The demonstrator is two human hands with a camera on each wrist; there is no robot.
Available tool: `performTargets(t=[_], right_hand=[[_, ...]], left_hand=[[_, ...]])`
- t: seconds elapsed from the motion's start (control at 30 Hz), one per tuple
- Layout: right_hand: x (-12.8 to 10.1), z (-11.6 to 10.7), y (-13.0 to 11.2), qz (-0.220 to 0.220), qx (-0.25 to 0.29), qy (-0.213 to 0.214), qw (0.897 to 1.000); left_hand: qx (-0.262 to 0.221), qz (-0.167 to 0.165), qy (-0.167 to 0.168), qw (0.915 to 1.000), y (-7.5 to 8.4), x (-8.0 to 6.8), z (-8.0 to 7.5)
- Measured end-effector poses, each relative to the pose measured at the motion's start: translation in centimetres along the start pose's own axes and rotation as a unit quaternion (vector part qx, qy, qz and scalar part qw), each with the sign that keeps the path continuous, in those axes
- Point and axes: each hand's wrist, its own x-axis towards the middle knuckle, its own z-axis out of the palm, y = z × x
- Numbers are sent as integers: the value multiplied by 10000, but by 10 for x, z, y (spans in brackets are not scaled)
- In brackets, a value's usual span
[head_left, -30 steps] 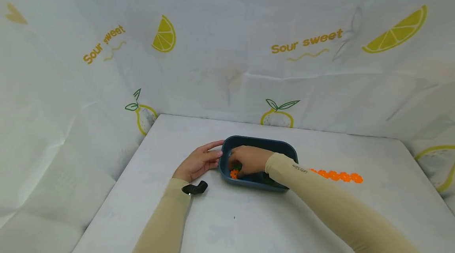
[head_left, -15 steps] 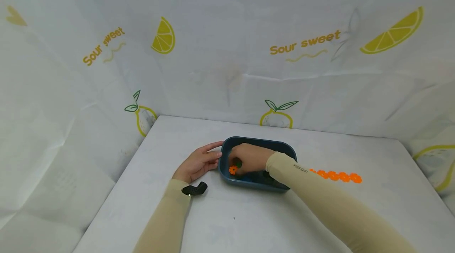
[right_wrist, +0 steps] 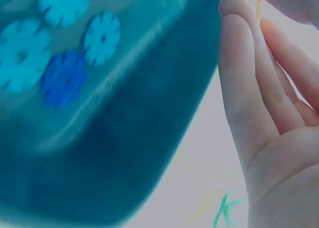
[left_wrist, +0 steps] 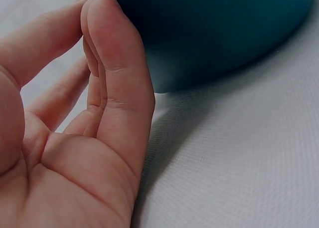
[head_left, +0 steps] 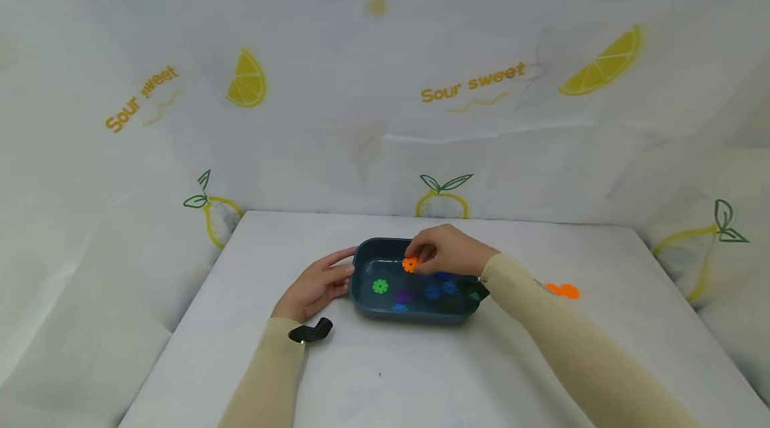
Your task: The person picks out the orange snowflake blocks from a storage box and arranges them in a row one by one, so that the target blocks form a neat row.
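Note:
A dark blue tray sits mid-table with several flat gear-shaped discs inside, among them a green disc and blue discs. My right hand hovers over the tray's far side and pinches an orange disc at its fingertips. My left hand lies on the table with straight fingers touching the tray's left wall. The right wrist view shows blue discs in the tray below my fingers; the orange disc does not show there.
An orange chain of joined discs lies on the table right of the tray, partly behind my right forearm. A white cloth with lemon prints walls in the table on three sides. The table front is bare white surface.
My right hand has lifted out of the tray's near-left corner to its far side, carrying the orange disc up. The discs in the tray are now uncovered. The head view shifted.

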Motion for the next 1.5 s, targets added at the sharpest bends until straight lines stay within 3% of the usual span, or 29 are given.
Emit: performTargets(t=[0.2,0.33,0.6,0.8,0.97,1.17,1.5], right_hand=[[-37,-19,25,211,505,694,9961],[-70,-26,50,543,651,1219,9889],[-132,-28,92,1122,583,2096,9696],[-180,-27,120,1551,632,2481,9541],[-215,-31,143,1879,312,2702,9438],[-241,-32,161,2184,-26,2846,9334],[-255,-33,180,2438,-384,2961,9227]], left_hand=[[-69,-3,284,9996,2,-5,-4],[-124,-120,186,9997,1,-3,0],[-175,-59,99,9998,0,-2,7],[-237,-113,41,9996,-2,0,6],[-239,-125,41,9996,-5,0,5],[-183,-210,156,9995,-8,-5,4],[-124,-149,93,9998,-4,-1,5]])
